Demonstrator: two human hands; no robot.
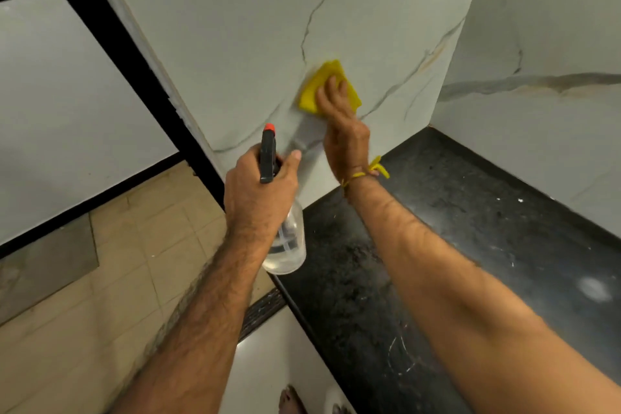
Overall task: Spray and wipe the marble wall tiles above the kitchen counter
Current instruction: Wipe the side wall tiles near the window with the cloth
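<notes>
Right hand (339, 121), fingers flat, presses yellow cloth (327, 84) on marble wall tile (252, 27) above the dark desk (453, 228); left hand (258, 188) grip curled round spray bottle (285, 245); risk: wet tile lets cloth slip, leaving streaks.

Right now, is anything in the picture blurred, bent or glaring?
Head view: the right hand and cloth are slightly motion-blurred; the wide lens bows the wall edges; a pale glare patch sits on the counter; the bottle looks sharp.
</notes>
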